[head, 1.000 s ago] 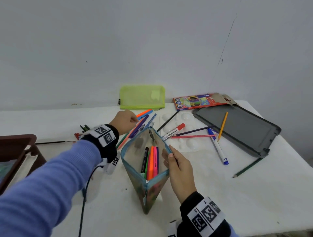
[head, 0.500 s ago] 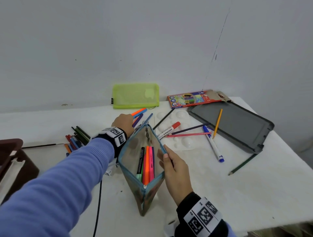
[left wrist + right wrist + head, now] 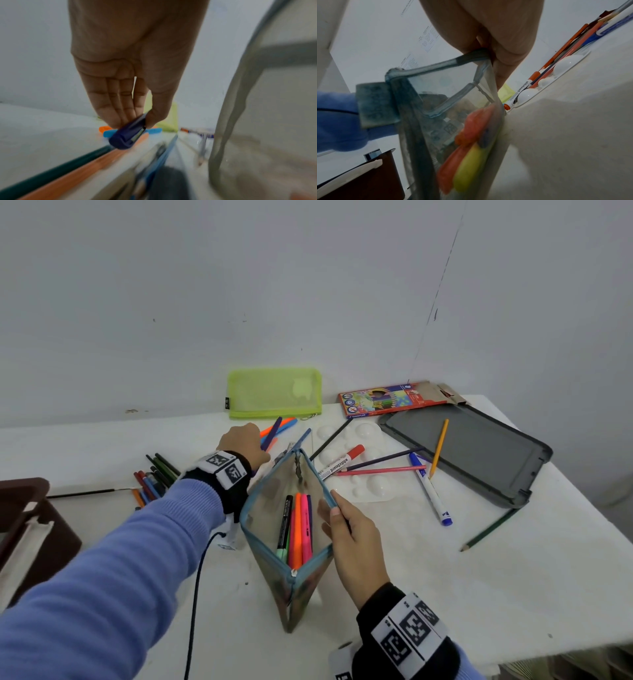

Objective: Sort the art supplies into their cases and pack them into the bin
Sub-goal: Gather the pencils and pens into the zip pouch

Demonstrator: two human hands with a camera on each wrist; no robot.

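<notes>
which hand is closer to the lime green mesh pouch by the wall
Left. The left hand sits just in front of the lime green mesh pouch, pinching a purple marker. The right hand is well nearer the person, holding the open pencil case by its rim.

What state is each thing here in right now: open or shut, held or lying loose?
Mesh pencil pouch: unzipped, held open, markers inside.
Right hand: pinches the pouch's rim.
Left hand: pinches a purple marker.
Green mesh pouch: lying flat against the wall; zip not readable.
Coloured pencil box: flap open.
Grey case: open, one yellow pencil in it.
Whiteboard marker: capped, lying loose.
</notes>
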